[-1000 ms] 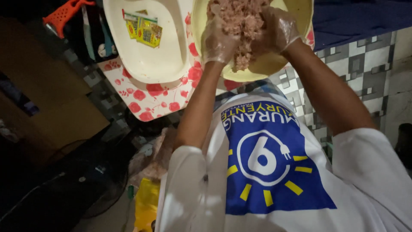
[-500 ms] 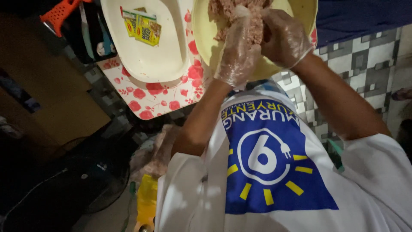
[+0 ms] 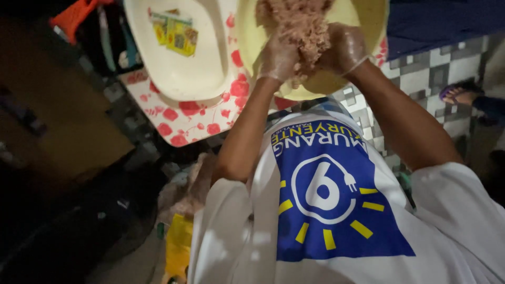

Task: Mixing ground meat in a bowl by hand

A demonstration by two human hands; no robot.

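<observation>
A yellow bowl (image 3: 322, 84) at the top of the head view holds a pinkish minced-meat mixture (image 3: 300, 21). Both my hands wear thin clear plastic gloves. My left hand (image 3: 276, 57) presses into the lump from the left. My right hand (image 3: 343, 48) cups it from the right. Between them, the hands squeeze a clump of the mixture just above the bowl's near rim. My white shirt with a blue panel fills the lower part of the view.
Left of the bowl lies a cream oval tray (image 3: 179, 73) with yellow sachets (image 3: 176, 34), on a white surface with red flowers (image 3: 181, 126). An orange plastic item (image 3: 73, 13) is at top left. Another person's sandalled foot (image 3: 460, 94) rests on the checked tiles (image 3: 431, 68).
My left hand, spread flat over the meat half a second ago, has come down to grip the lump beside my right hand. A sandalled foot has come further into view at right.
</observation>
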